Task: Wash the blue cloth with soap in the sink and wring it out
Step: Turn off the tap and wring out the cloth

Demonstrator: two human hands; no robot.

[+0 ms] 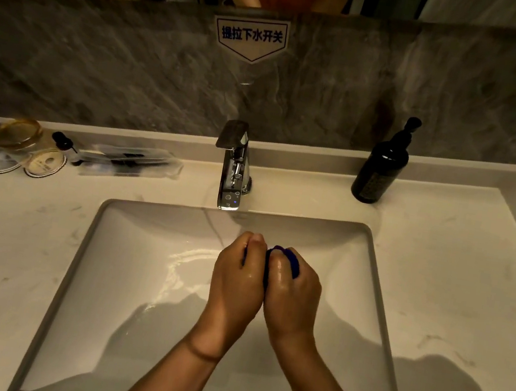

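One blue cloth (287, 260), one sink (80, 256), one faucet (234, 165), one dark pump bottle (383, 167), two hands. The left hand (237, 279) and right hand (293, 296) meet knuckle to knuckle above the middle of the basin, both clenched around the blue cloth, which is bunched so small that only a dark fold shows between and above the fingers. Both hands glisten wet. The faucet stands at the rear rim, its spout just behind the hands; no stream can be made out. The pump bottle stands on the counter (455, 275) at rear right, well apart from the hands. A cluster of small toiletries (39, 149) lies at rear left. Open basin lies on either side of the hands, and bare counter flanks the sink left and right.
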